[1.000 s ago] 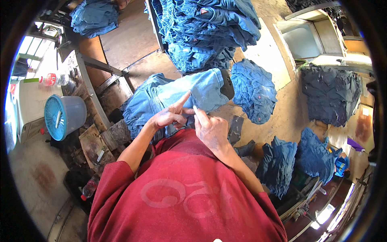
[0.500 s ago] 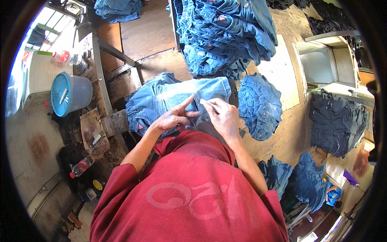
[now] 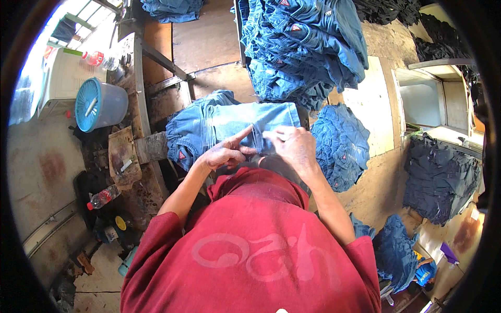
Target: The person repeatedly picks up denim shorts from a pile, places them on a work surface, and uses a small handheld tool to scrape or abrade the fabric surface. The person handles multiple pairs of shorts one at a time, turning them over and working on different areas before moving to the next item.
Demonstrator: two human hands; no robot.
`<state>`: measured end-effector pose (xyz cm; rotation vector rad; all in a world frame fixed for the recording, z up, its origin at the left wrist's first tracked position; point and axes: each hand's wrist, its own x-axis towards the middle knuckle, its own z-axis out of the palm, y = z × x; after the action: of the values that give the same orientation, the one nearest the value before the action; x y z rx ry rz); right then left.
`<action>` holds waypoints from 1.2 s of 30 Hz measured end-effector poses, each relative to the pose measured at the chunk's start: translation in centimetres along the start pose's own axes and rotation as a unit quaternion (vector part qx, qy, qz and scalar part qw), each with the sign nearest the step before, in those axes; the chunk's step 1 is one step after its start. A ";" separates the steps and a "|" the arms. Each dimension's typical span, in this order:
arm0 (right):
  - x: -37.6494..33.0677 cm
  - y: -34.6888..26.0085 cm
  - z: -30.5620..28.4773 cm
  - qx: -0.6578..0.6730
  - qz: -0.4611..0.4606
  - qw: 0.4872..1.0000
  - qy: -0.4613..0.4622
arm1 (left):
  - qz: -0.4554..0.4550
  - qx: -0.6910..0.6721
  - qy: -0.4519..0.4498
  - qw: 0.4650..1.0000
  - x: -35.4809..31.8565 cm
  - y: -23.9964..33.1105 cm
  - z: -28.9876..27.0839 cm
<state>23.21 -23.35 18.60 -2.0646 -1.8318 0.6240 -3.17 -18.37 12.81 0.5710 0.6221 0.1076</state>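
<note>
A pair of faded blue jeans lies across a narrow support in front of me, pale along the worn leg. My left hand rests on the near edge of the denim, with forefinger and thumb spread apart and the other fingers partly curled. Closed in a pinch, my right hand is over the same leg, just right of my left fingertips. A small pale piece pokes out of its fingers, smeared by motion. I cannot tell its exact kind or whether it touches the cloth.
A tall stack of blue jeans rises beyond the support, with a smaller pile at the right. Dark garments lie farther right. On the left are a lidded bucket and a plastic bottle. Another person is at the far lower right.
My right hand has blurred and turned more knuckles-up, still pinching the pale piece. My left hand keeps its place on the denim. The whole view has shifted slightly.
</note>
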 end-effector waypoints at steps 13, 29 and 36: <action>-3.2 11.7 5.5 0.180 0.148 0.970 0.068 | -0.126 0.459 0.600 0.642 -6.3 3.9 -12.7; -8.1 21.4 9.9 0.231 0.239 0.929 0.163 | 0.115 0.079 0.561 0.816 -4.2 -1.6 -3.0; -8.2 23.8 8.7 0.261 0.214 0.919 0.204 | 0.121 0.413 0.465 0.773 -3.3 -0.7 -6.3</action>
<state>38.34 -35.12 0.10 -2.0187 -0.8657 0.6362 -9.53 -16.81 9.92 1.4957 1.6002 0.3849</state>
